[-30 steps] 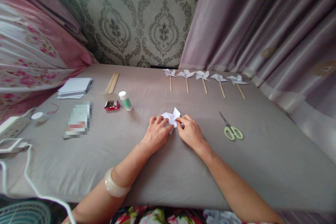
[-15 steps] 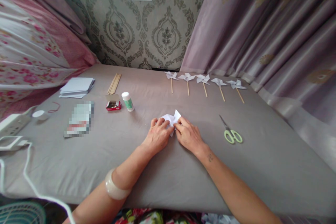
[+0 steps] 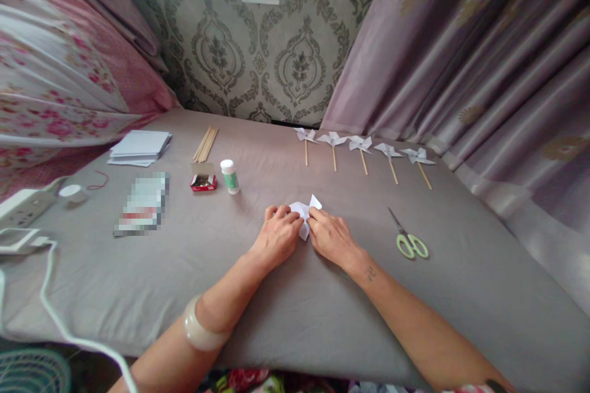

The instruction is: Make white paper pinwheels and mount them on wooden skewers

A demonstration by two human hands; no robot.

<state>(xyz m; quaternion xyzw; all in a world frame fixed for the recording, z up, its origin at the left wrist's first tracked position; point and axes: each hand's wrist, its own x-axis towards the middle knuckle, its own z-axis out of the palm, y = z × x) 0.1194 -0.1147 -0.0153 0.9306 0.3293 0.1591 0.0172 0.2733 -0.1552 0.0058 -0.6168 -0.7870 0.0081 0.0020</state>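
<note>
Since the earlier frame, the right hand [image 3: 332,234] has curled its fingers in over the paper's edge, and the view has swung a little, so things sit further right.

At the left, a stack of sheets [image 3: 139,146] lies behind a blurred pouch [image 3: 142,202]. Next come loose sticks [image 3: 206,144], behind an open box [image 3: 205,188], with a bottle [image 3: 230,177] upright just beside it. The left hand [image 3: 279,233] bends its fingers over the paper [image 3: 301,209], which lies on the cloth [image 3: 322,325] between both hands. The right hand pinches the other side, its thumb hidden. Farther back lie five pinwheels [image 3: 360,145]; scissors [image 3: 402,234] rest apart at right.

The step in hand looks like pressing a flap in towards the middle. The next move seems to call for a steady left hold and a light right pinch, lest the flap spring open.
</note>
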